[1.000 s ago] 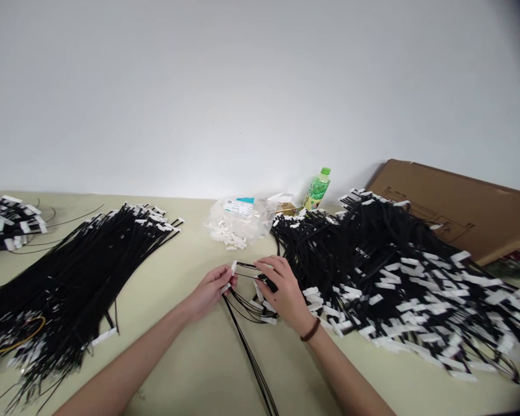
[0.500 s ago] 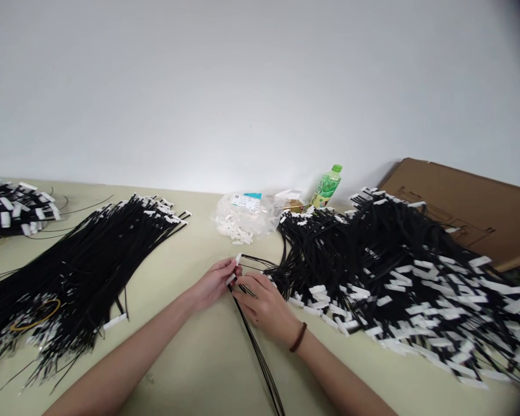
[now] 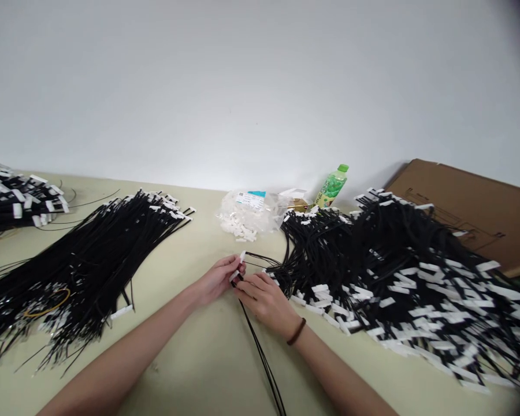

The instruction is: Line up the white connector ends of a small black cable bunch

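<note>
Table: a pale yellow-green table [image 3: 190,370] is filling the lower half of the frame, meeting a plain wall.
Right heap: a big pile of black cables [image 3: 398,271] with white tags is spreading across the right of the frame.
Left bundle: a long cable bundle [image 3: 82,260] is lying at centre left, with a smaller stack [image 3: 13,196] at the far left edge.
Cardboard: a flat cardboard sheet [image 3: 468,208] is leaning at the upper right, behind the heap.
Bag: a clear bag of white connectors [image 3: 249,214] is sitting at upper centre — a green bottle [image 3: 331,188] just to its right.
Held cables: a few thin black wires [image 3: 260,352] are running from bottom centre up to the hands.
Left hand: the left hand [image 3: 214,280] is pinching a white connector [image 3: 241,258] between its fingertips.
Right hand: the right hand [image 3: 266,297] is touching the left, fingers curled around the wires — a dark band on its wrist.
</note>
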Tool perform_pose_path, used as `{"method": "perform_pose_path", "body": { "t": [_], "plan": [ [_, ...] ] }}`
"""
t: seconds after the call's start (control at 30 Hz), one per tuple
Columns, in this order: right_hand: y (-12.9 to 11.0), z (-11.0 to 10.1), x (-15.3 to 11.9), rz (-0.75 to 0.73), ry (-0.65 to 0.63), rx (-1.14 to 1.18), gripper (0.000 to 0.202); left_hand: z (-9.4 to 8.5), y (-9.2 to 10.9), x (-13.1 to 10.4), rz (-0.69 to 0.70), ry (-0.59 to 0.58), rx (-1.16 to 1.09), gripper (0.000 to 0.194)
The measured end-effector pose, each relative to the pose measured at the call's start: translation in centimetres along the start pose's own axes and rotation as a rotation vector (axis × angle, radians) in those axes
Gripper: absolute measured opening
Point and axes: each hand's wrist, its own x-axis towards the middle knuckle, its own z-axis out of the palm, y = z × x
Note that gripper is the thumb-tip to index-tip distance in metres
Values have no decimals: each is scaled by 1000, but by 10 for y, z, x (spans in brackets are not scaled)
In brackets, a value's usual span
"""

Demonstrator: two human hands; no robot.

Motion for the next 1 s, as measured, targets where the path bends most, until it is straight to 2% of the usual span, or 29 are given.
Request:
{"method": "perform_pose_path", "body": {
  "t": [0.13,0.3,0.37,0.47,0.57,0.63,0.7,0.77,0.87,1.0],
  "plan": [
    [1,-2,0,123,75,242,17,0,-1,0,28,7,40,22],
    [2,-22,3,518,234,781,18,0,-2,1,63,36,75,22],
    [7,-32,2,699,379,975,17,0,-2,2,70,48,88,22],
    [23,-47,-4,883,703,1198,17,0,-2,2,69,51,114,22],
    [39,-60,-13,984,968,1090,16,1,-2,1,78,43,160,22],
    [44,-66,-18,1010,1036,832,19,2,-2,0,88,36,173,23],
    [41,-67,-19,942,940,552,21,3,-1,-1,89,30,180,24],
    [33,-62,-16,783,734,367,17,4,0,-1,86,27,194,25],
    [16,-45,-9,593,484,263,12,5,0,-2,94,13,211,25],
    [3,-24,-3,565,370,205,13,5,0,-2,99,-15,223,25]
  ]
}}
